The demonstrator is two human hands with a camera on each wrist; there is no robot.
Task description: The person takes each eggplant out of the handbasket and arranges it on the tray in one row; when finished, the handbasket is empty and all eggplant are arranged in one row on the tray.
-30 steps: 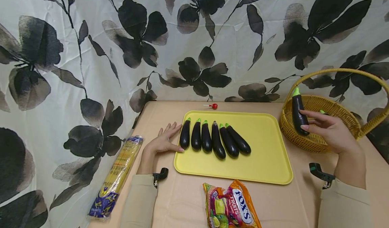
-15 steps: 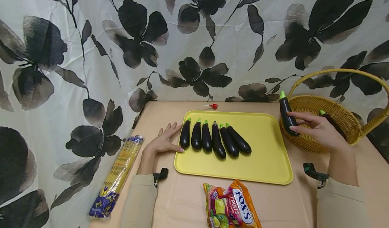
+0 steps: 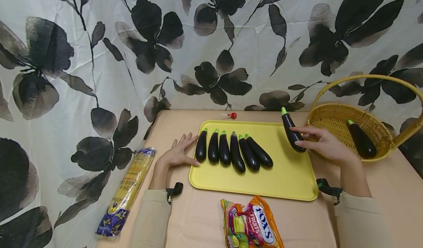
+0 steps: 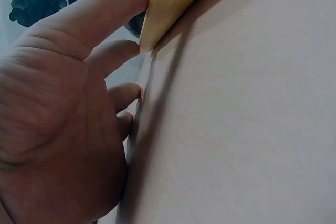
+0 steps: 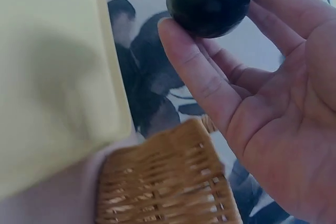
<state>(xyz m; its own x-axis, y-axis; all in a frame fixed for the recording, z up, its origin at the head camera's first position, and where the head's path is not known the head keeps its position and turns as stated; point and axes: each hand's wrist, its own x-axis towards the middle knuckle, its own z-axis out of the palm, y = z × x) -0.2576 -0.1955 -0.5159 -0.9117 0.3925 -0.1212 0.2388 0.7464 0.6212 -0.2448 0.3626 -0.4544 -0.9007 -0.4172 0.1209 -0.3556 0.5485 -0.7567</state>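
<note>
My right hand [image 3: 325,145] pinches a dark eggplant [image 3: 290,130] with a green tip, held over the right edge of the yellow tray [image 3: 281,182]. In the right wrist view its rounded end [image 5: 210,3] sits between thumb and fingers. Several eggplants [image 3: 224,148] lie side by side on the tray's left half. My left hand [image 3: 176,154] rests with spread fingers at the tray's left edge, the thumb on the rim; the left wrist view shows the thumb [image 4: 115,11] against the tray's side. Another eggplant [image 3: 361,139] lies inside the wicker basket [image 3: 330,115].
The basket's arched handle [image 3: 367,76] rises at the right. A red lollipop [image 3: 233,115] lies behind the tray. In front is a Fox's candy bag [image 3: 251,222]; a spaghetti packet [image 3: 127,193] lies at the left. A floral cloth [image 3: 198,38] hangs behind the table.
My right hand has carried the eggplant leftward from above the basket to the tray's right edge. The eggplant left in the basket now shows fully. The left hand stays put.
</note>
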